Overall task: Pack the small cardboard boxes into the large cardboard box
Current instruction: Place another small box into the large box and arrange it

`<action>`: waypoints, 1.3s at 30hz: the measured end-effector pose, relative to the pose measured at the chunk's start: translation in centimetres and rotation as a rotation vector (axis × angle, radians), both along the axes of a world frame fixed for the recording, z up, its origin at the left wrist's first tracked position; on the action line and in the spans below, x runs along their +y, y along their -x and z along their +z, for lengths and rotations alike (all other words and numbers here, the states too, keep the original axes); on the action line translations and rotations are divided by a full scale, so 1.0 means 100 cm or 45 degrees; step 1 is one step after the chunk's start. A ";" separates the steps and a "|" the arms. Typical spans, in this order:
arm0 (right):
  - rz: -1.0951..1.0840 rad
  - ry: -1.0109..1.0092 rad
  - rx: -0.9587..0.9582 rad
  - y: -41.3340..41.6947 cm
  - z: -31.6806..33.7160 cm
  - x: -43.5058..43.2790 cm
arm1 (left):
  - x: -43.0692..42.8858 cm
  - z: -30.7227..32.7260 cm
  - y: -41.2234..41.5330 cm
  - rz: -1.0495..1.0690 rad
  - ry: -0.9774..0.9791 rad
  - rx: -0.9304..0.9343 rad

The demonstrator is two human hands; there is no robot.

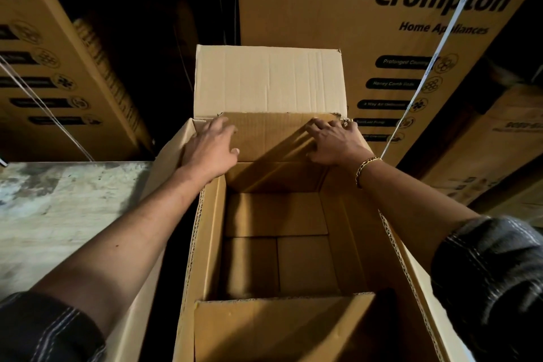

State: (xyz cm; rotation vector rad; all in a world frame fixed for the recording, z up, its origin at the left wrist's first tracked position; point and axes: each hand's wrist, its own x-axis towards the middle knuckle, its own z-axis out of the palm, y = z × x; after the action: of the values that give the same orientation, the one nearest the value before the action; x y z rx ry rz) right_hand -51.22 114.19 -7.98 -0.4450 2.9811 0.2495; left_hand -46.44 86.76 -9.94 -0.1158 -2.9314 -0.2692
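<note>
The large cardboard box [205,244] stands open in front of me, its far flap [267,79] upright. On its bottom lie three small cardboard boxes: one across the far side [276,214] and two side by side nearer me [249,264] [305,264]. Another small cardboard box [279,138] sits at the far end of the opening, level with the rim. My left hand [210,147] grips its left side, thumb on the near edge. My right hand [335,141], with a gold bracelet at the wrist, holds its right side with curled fingers.
A tall printed Crompton carton [367,23] with a white strap stands behind on the right, and another printed carton [44,67] leans at the left. A worn pale surface [58,209] lies left of the large box. More cartons [499,156] are stacked at the right.
</note>
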 end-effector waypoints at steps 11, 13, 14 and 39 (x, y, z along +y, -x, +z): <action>0.003 0.132 0.045 -0.012 0.003 0.010 | -0.014 -0.008 -0.003 -0.088 -0.138 -0.080; 0.006 0.142 0.051 -0.016 0.003 0.011 | -0.012 -0.008 -0.003 -0.103 -0.135 -0.096; 0.011 0.145 0.059 -0.017 0.003 0.012 | -0.011 -0.008 -0.003 -0.109 -0.140 -0.105; -0.030 0.105 0.032 -0.040 -0.002 0.034 | -0.001 -0.004 -0.019 -0.070 -0.213 -0.101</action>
State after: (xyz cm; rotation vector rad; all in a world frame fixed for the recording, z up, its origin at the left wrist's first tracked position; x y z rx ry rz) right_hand -47.18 117.60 -8.20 -0.4176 3.0280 0.1308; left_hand -44.51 86.68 -10.33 -0.1643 -2.9715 -0.5381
